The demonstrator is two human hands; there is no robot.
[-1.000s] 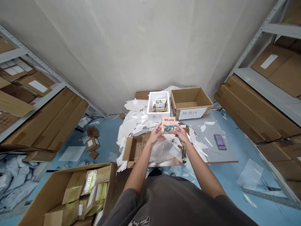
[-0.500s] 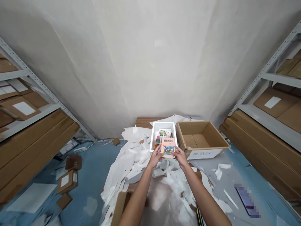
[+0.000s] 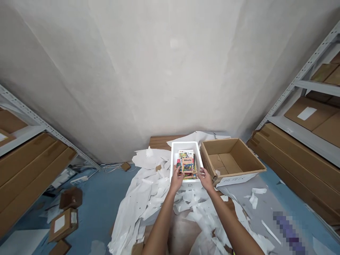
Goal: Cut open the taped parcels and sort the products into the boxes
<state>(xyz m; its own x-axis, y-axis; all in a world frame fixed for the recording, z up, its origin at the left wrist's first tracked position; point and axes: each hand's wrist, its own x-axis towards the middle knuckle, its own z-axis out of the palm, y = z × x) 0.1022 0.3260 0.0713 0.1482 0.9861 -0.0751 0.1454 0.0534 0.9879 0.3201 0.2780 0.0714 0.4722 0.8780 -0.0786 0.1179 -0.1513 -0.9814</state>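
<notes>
Both my arms reach forward to a white bin (image 3: pixel 174 150) on the floor by the wall. A small pink booklet with a colourful cover (image 3: pixel 187 165) lies on the stack of similar booklets inside the bin. My left hand (image 3: pixel 176 177) pinches the booklet's left edge at the bin's near rim. My right hand (image 3: pixel 205 176) is at the bin's right near corner, fingers spread, just off the booklet's right edge.
An empty open cardboard box (image 3: pixel 240 156) with a white label stands right of the bin. Torn white paper (image 3: pixel 148 184) litters the blue floor. Metal shelves (image 3: pixel 305 134) stacked with flat cartons line both sides. Small parcels (image 3: pixel 63 219) lie at the lower left.
My hands carried the pink booklet forward from in front of me into the white bin and lowered it onto the stack. The view tipped up and moved closer to the wall.
</notes>
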